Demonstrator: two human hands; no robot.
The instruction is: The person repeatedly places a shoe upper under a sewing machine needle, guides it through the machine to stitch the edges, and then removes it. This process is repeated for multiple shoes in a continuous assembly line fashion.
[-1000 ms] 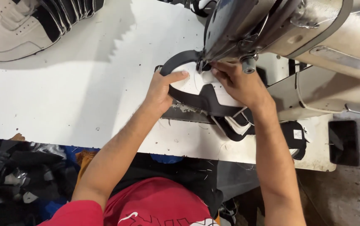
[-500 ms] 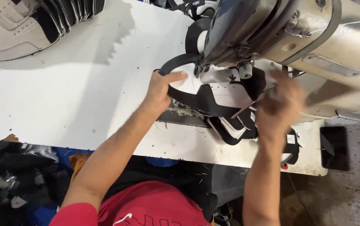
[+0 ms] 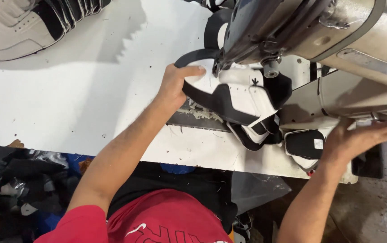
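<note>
One hand has left the shoe upper (image 3: 243, 96): the right hand (image 3: 364, 135) now spreads under the sewing machine (image 3: 337, 40), while the left hand (image 3: 175, 83) still pinches it

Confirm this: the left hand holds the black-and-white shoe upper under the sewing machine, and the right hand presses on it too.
Not quite. The left hand holds the shoe upper under the sewing machine, but the right hand is off it, at the machine's side, as the head view shows.
</note>
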